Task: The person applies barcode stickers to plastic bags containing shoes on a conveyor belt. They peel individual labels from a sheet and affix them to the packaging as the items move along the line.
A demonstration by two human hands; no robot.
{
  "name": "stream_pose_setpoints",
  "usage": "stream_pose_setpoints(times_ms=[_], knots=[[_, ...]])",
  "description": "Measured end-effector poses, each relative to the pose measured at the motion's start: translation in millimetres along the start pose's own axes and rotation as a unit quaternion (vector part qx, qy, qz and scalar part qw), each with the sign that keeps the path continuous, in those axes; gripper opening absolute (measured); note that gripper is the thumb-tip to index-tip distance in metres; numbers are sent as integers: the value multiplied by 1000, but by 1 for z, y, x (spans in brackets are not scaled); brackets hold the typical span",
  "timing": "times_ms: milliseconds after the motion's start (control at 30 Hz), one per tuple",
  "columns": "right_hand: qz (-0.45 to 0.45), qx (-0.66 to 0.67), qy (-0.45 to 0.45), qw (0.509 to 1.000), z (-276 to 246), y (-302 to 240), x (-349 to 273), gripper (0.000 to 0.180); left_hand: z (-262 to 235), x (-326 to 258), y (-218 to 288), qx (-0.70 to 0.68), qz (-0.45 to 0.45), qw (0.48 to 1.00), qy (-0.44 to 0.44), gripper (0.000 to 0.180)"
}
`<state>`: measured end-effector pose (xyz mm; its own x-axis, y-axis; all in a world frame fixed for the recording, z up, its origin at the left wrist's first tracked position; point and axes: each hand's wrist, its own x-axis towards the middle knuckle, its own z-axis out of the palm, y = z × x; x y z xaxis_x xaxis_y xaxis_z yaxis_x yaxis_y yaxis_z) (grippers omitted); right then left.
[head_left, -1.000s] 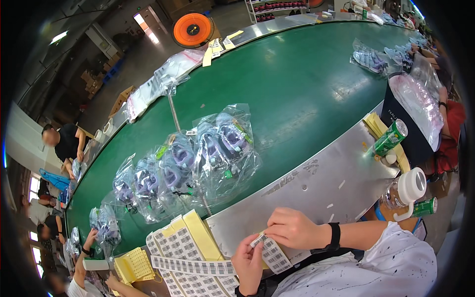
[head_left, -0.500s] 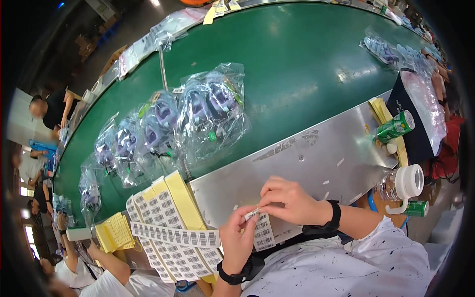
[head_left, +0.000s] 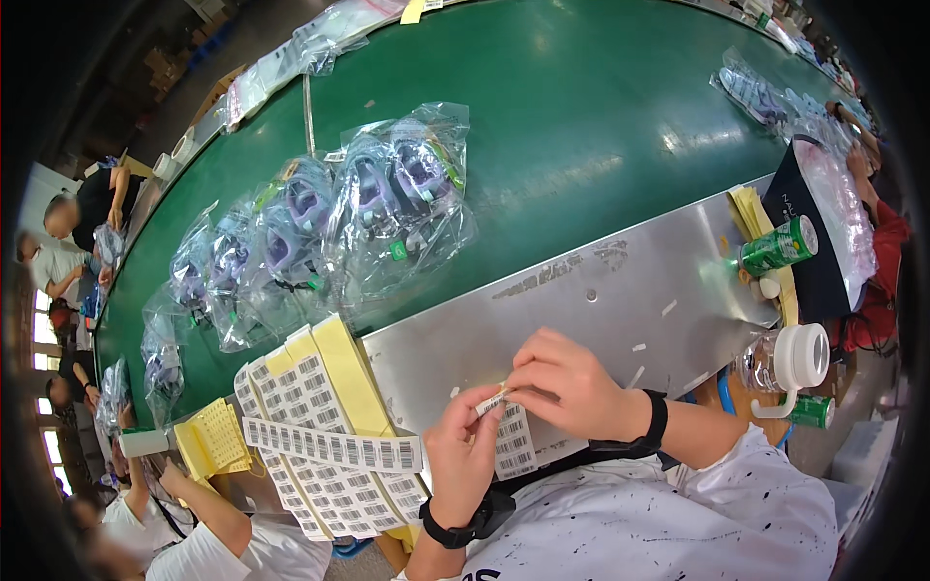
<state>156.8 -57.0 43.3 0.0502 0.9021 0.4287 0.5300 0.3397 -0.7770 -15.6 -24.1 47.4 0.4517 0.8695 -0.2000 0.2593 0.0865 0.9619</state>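
Over the steel ledge, my left hand (head_left: 463, 441) and my right hand (head_left: 564, 383) meet fingertip to fingertip. Between the left thumb and forefinger is a small white barcode label (head_left: 491, 403). The right thumb and fingers pinch at its upper end; what exactly they grip is too small to make out. Just below the fingers a barcode label sheet (head_left: 515, 447) hangs or lies, partly hidden by my hands. Left of my left hand, a strip of barcode labels (head_left: 329, 447) lies across several larger label sheets (head_left: 308, 399) with yellow backing.
Several bagged pale-blue shoes (head_left: 366, 189) sit on the green table (head_left: 572, 126). Yellow tags (head_left: 215, 438) lie at the left. Along the steel ledge (head_left: 504, 334), to the right, are a green can (head_left: 778, 244) and a clear white-lidded bottle (head_left: 794, 356). Other people work on both sides.
The view has shifted slightly, so the bagged shoes and label sheets appear a little further left and up. My hands stay together, and the small label shows more clearly between the left fingers.
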Motion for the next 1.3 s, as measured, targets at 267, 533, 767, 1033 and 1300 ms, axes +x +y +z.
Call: stream_pose_setpoints(times_ms=[267, 533, 767, 1033, 1300], knots=[[-68, -59, 16, 996, 3, 2, -2, 11, 0, 0, 3, -15, -15, 1000, 4, 20], [-73, -56, 57, 994, -5, -6, 3, 8, -2, 9, 10, -61, -48, 996, -41, 40], [177, 212, 97, 956, -63, 41, 99, 8, -8, 2, -31, -88, -22, 993, 81, 38], [356, 393, 123, 839, -59, 193, 239, 11, -2, 0, -41, -34, -7, 998, 60, 38], [417, 396, 0, 818, -28, 241, 297, 19, -5, 0, -18, 77, 19, 994, 73, 34]])
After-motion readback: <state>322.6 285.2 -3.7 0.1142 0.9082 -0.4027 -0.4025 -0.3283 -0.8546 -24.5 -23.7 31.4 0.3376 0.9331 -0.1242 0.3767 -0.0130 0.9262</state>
